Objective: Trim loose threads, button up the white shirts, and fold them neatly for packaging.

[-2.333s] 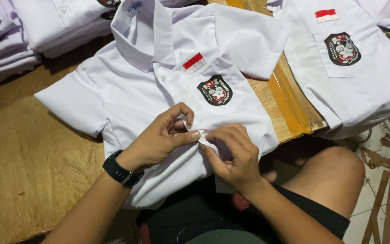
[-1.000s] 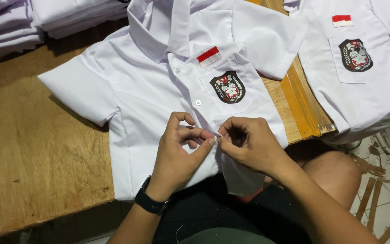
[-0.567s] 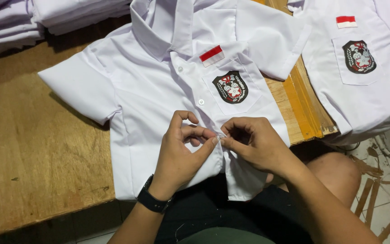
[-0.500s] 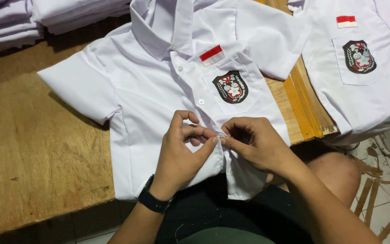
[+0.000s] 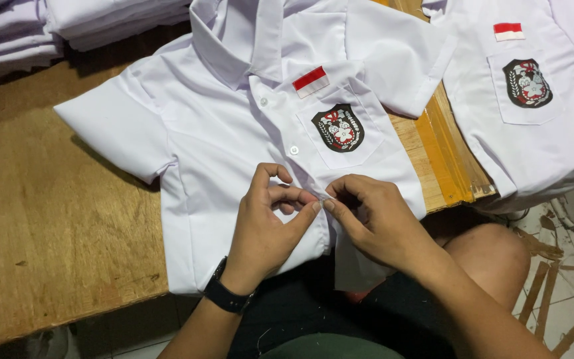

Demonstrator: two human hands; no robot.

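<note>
white shirt (image 5: 234, 159) | left hand (image 5: 267, 223), right hand (image 5: 373, 219) still pinching placket | unchanged

Since the earliest picture, both hands have moved lower along the front placket of the white short-sleeved cotton shirt with a crest pocket (image 5: 247, 153). The left hand (image 5: 267, 229) then pinched the fabric with fingers curled flat; now its index finger arches up, thumb and middle finger pressed together at the placket. The right hand (image 5: 373, 219) has closed in until its fingertips meet the left's. The shirt sits further left and higher in view, so more of the wooden tabletop (image 5: 48, 252) edge shows below it.
</note>
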